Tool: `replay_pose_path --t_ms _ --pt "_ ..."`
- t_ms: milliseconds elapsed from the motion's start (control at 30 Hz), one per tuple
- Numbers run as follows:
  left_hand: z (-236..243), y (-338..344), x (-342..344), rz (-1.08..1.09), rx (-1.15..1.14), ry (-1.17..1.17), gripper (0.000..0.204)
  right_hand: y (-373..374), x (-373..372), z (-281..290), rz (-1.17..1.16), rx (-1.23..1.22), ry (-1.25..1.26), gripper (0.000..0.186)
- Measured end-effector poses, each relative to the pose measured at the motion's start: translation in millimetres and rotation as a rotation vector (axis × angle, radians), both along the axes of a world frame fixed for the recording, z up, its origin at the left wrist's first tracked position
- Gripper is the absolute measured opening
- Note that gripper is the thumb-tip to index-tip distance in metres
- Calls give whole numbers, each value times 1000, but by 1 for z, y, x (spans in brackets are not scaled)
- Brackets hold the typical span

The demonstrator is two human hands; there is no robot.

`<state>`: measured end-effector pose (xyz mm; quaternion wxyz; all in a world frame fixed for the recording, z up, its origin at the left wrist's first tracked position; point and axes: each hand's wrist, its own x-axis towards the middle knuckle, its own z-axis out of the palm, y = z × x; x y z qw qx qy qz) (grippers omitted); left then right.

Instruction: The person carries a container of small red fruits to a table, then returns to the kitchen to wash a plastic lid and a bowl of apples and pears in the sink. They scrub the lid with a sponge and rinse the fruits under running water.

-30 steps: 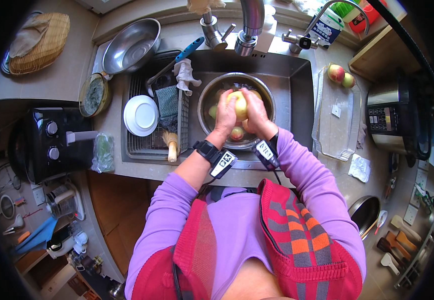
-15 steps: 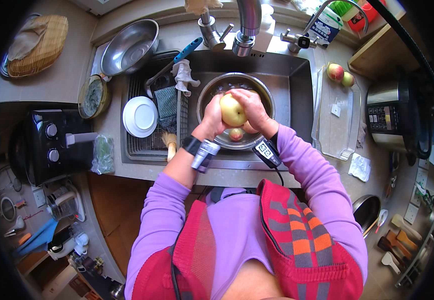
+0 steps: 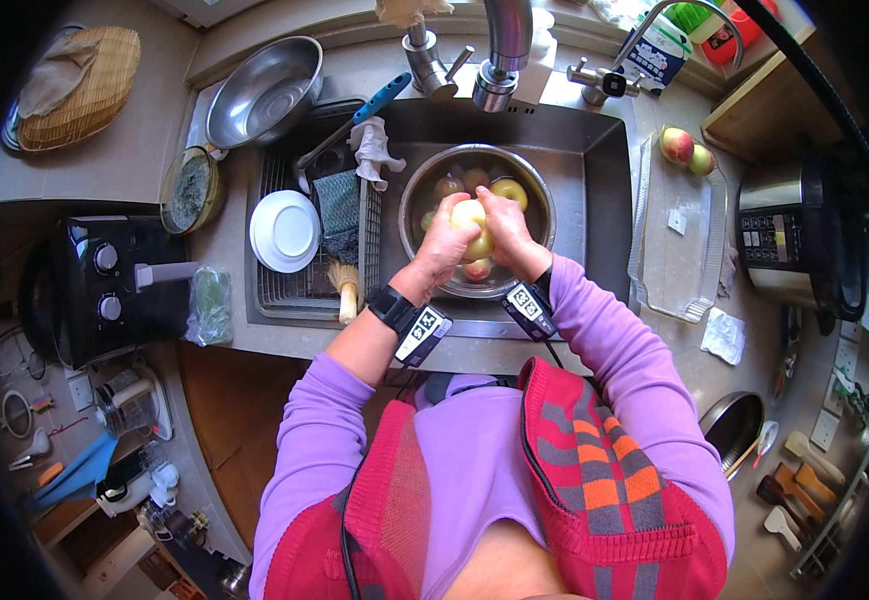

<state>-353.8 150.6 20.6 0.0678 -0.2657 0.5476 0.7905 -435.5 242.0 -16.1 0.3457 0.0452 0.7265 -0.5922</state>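
A steel bowl [image 3: 546, 187] of wet fruit stands in the sink [image 3: 595, 190]. Over it, my left hand [image 3: 443, 245] and my right hand [image 3: 511, 234] are closed around a pale yellow apple [image 3: 469, 214], fingers curled over its sides. Another yellow apple [image 3: 510, 190] lies at the bowl's far right side. A smaller reddish fruit [image 3: 477, 270] rests below my hands at the near side, and more fruit shows behind them. My fingers hide part of the held apple and the bowl's middle.
Left in the sink, a wire rack [image 3: 290, 290] bears white plates [image 3: 285, 232], a brush [image 3: 348, 298] and cloths. The faucet [image 3: 496, 85] hangs beyond the bowl. Right of the sink lies a clear plastic tray [image 3: 670, 270] with two reddish fruits [image 3: 687, 150], beside a dark cooker [image 3: 785, 230].
Both hands have turned and shifted slightly, with the apple lower between them. A yellow apple and other fruit at the bowl's far side, hidden before, now show.
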Motion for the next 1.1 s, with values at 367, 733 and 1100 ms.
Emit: replay_pose_path --t_ms 367,733,1100 --pt "-56 -18 0 -345 -862 -330 59 40 -54 -32 564 573 407 35" --pt "-56 -15 2 -653 -1092 -371 37 0 -32 -53 1079 705 643 23" --pt "-81 -26 -4 -218 -987 -225 53 -20 -36 -55 933 642 577 58"
